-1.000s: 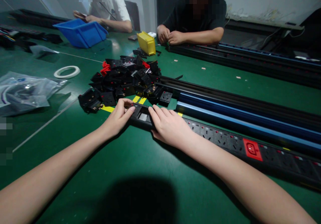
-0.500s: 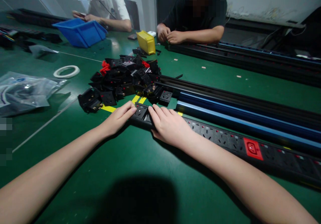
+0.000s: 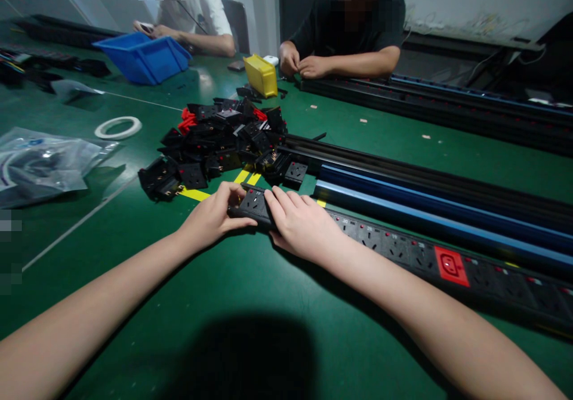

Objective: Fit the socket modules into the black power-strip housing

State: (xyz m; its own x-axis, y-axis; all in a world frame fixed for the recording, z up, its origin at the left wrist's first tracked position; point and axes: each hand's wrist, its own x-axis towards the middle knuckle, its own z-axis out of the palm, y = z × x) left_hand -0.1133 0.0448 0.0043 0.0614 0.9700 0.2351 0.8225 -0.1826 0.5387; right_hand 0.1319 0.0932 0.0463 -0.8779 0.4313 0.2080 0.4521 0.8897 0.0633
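A long black power strip [image 3: 398, 246] runs from the middle of the green table to the right edge, with a row of black socket modules and one red socket [image 3: 452, 265] in it. My left hand [image 3: 219, 212] grips the strip's left end, thumb on the near side and fingers curled over the end. My right hand [image 3: 308, 224] is wrapped over the strip just to the right, fingers on top; its thumb is mostly hidden. Between the two hands a black socket module [image 3: 255, 200] shows in the strip, its face up.
Beyond my hands lies a heap of black socket modules [image 3: 233, 128] with some red ones. Blue-edged rails [image 3: 430, 209] lie behind the strip. A blue bin [image 3: 147, 60], a yellow box [image 3: 261, 76], a tape roll [image 3: 118, 128] and a plastic bag [image 3: 40, 164] are farther off. Two people sit opposite.
My left hand has gone from pressing on top of the end module to gripping the strip's end, thumb lowered. That module has slid right, against my right hand, closing the gap there.
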